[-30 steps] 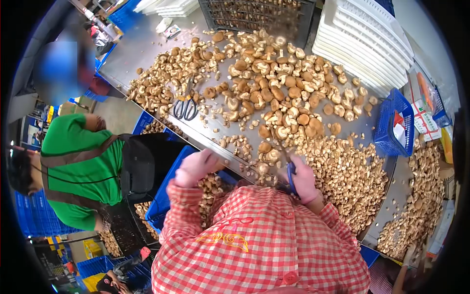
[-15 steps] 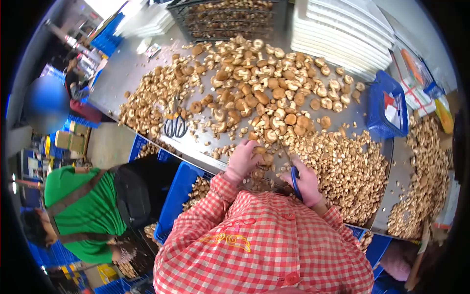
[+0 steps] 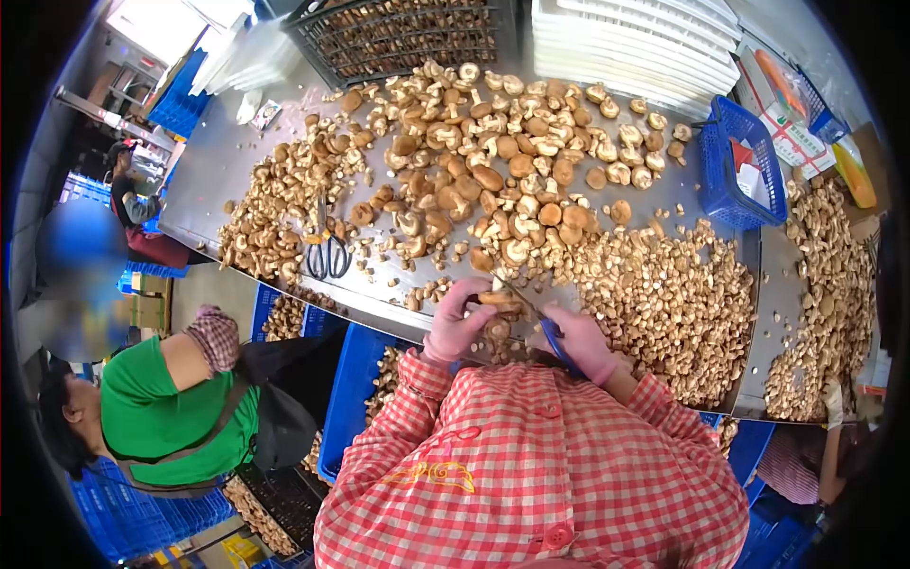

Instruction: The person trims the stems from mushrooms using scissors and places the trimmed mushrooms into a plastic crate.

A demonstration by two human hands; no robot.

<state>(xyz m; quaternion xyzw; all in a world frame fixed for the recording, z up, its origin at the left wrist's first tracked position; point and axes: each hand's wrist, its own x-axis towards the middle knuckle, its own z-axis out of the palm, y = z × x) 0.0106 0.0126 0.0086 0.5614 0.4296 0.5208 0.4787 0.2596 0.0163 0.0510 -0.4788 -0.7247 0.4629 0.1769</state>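
My left hand, in a pink glove, pinches a brown-capped mushroom above the near edge of the metal table. My right hand, gloved alike, is closed round the blue handles of a pair of scissors. The scissor blades reach up and left to the mushroom's stem; whether they are parted I cannot tell. Beyond my hands lies a heap of whole mushrooms. Cut stems are piled to the right of my right hand. Another pair of scissors with dark handles lies on the left.
A black crate of mushrooms and stacked white trays stand at the back. A blue basket sits on the right. Below the table edge is a blue bin. A person in green is at left; another person's sleeve shows at right.
The scissor blades have come up to the mushroom in my left hand, and its stem now shows. My view has shifted slightly. The person in green has raised an arm.
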